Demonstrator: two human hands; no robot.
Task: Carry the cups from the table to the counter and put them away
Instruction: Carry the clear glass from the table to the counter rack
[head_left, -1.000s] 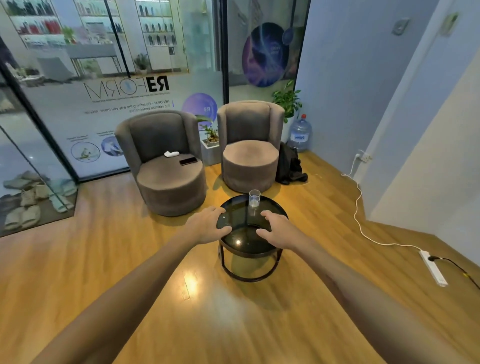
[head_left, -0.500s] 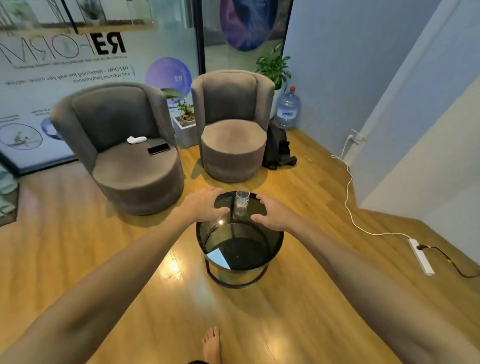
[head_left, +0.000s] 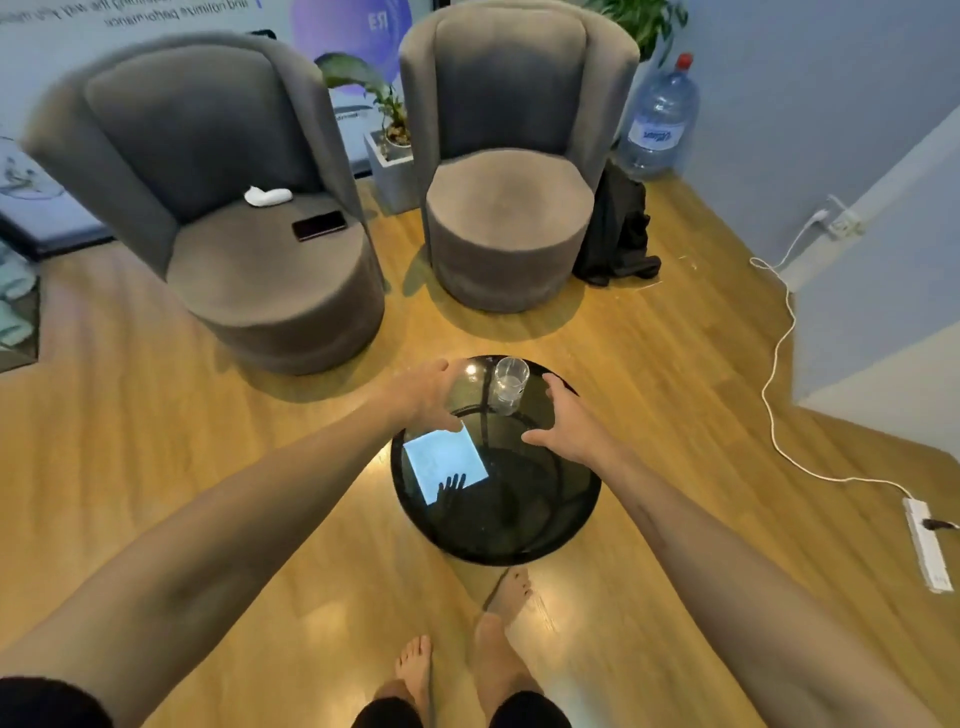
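A clear glass cup (head_left: 510, 384) with a little water stands upright near the far edge of a round black glass table (head_left: 540, 519). My left hand (head_left: 423, 397) hovers to the left of the cup with relaxed, slightly spread fingers, holding nothing. On the cup's right, my right hand (head_left: 569, 423) is spread above the tabletop with its thumb out, also empty. Neither hand touches the cup. No counter is in view.
Two grey round armchairs (head_left: 270, 275) (head_left: 506, 228) stand beyond the table; the left one holds a phone (head_left: 318, 225) and a white object (head_left: 267, 196). A planter (head_left: 392, 166), water jug (head_left: 657, 122), black bag (head_left: 618, 228) and a white cable with power strip (head_left: 930, 551) lie around. My bare feet (head_left: 498, 639) stand before the table.
I have stepped closer and the view tilted down, so the table looks larger. Both hands have come nearer to the cup on either side, still empty.
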